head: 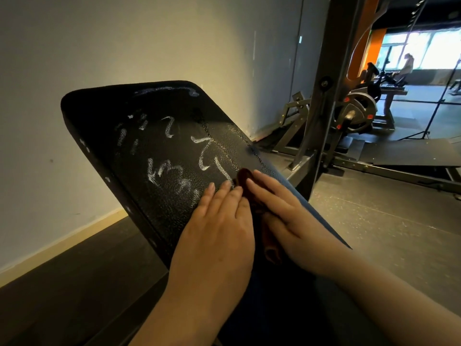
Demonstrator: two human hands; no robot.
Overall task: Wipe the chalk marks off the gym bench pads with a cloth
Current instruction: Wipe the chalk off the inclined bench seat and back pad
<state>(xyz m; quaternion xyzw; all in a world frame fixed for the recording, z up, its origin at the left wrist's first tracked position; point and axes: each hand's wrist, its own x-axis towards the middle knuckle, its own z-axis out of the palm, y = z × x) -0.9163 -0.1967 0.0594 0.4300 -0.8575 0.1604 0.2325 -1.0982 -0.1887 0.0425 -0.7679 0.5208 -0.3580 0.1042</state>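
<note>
Fingers [225,193] straight, both grips wide: left hand [219,228] flat on chalky bench pad [159,151], right hand [289,221] flat over dark cloth [245,177]

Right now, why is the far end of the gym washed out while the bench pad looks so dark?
Head view: daylight through the windows overexposes that corner, leaving the distant figure hazy; the bench pad sits in dim, warm light with a sheen on its right side, yet the chalk marks stay legible.

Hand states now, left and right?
Left hand: open, flat on the bench pad.
Right hand: open, pressing flat on the cloth.
</note>
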